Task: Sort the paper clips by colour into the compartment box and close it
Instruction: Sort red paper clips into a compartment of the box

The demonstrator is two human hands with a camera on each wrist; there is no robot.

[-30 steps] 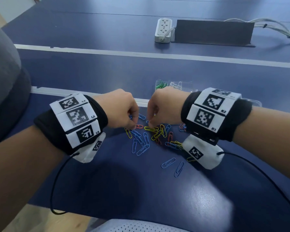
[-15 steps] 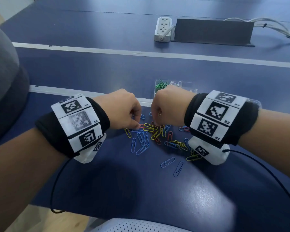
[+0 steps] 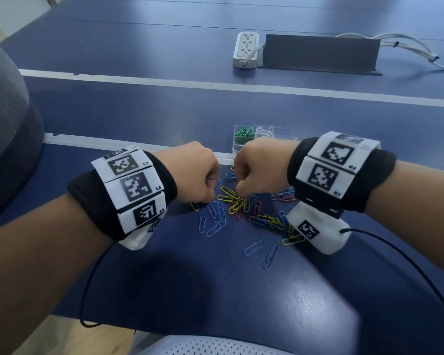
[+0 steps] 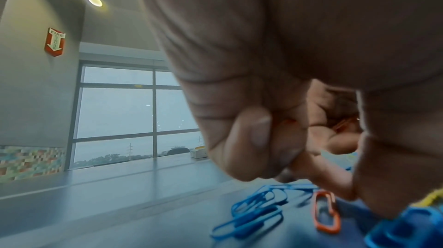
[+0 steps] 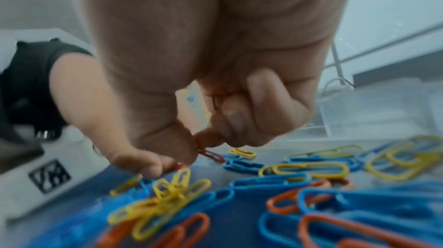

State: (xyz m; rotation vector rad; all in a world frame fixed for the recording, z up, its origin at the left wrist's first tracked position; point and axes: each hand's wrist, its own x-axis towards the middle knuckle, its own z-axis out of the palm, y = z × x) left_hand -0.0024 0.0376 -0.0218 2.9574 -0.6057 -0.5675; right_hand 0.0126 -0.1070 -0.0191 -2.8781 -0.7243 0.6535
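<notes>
Fingers of the right hand (image 5: 215,74) curl, pinching an orange clip (image 5: 212,154); the left hand (image 4: 299,81) curls round orange clips over the loose pile (image 3: 241,208).

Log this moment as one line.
left hand: holds orange clips | right hand: pinches orange clip | box: open

Loose paper clips (image 3: 231,208) lie scattered on the bench (image 3: 164,278), between and under the left hand (image 3: 190,172) and the right hand (image 3: 262,167). Behind the right hand stands the compartment box (image 3: 254,133) with clips in it. Farther back lies a power strip (image 3: 245,49).
</notes>
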